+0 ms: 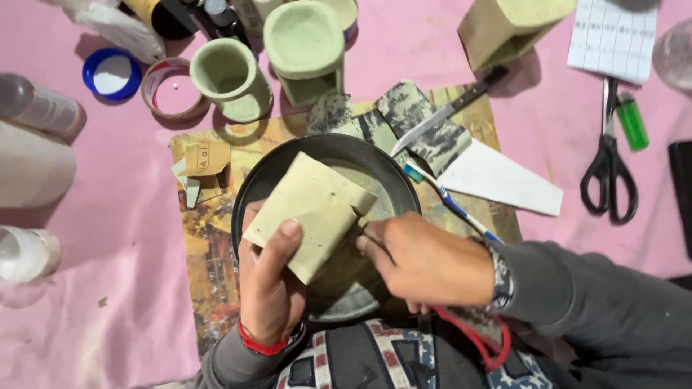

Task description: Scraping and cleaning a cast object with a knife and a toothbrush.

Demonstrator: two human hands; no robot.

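— What does the left hand (270, 288) have?

— A pale beige, flat rectangular clay block (310, 212), gripped with the thumb across its upper face and the other fingers curled beneath. It is held tilted over a round dark metal pan (267, 173), which sits on a printed sheet of board (209, 252) on the pink-covered desk (108, 302).

— And the right hand (422, 259)?

— Closed, fingertips pressed against the block's right edge. Whether it holds something small there, I cannot tell — the knuckles hide it.

— What lies around them?

— Beyond the pan stand a pale green clay cylinder (231, 75) and a pale green square clay vessel (306, 47). A slim knife with a dark handle (450, 108) rests on grey patterned paper scraps (422, 130), with a blue-and-white toothbrush (450, 205) just beside the pan's rim. Well off to the right are black scissors (609, 169) and a green lighter (633, 122); to the left, a roll of tape (169, 90) and a blue lid (112, 73).
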